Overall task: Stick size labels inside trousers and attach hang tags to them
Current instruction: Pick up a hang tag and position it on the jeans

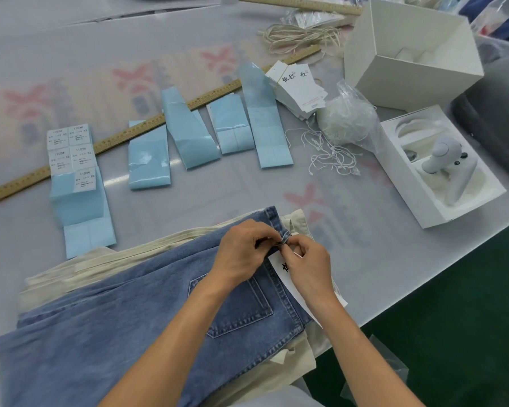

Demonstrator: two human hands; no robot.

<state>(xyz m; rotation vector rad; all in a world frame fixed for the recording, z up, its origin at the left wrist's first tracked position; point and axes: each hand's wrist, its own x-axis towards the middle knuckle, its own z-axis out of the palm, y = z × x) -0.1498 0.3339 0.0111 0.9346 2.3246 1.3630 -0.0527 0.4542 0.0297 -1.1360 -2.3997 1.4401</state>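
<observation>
Both left hand (241,248) and right hand (309,261) pinching at belt loop (285,237); hang tag (288,277) beneath right fingers, long axis running lower right.

White size labels (71,152) on the blue backing strip are showing "1103#" with "XS" beside it; smaller print is blurring out. Hang tag stack (299,86) is carrying black brush characters, reading roughly "恒欣". Ruler (147,124) numbers are too small to read.

hang tag (285,270) largely covered by the right hand (309,264); jeans (130,327) cut off at lower edge; label print (71,149) illegible.
</observation>
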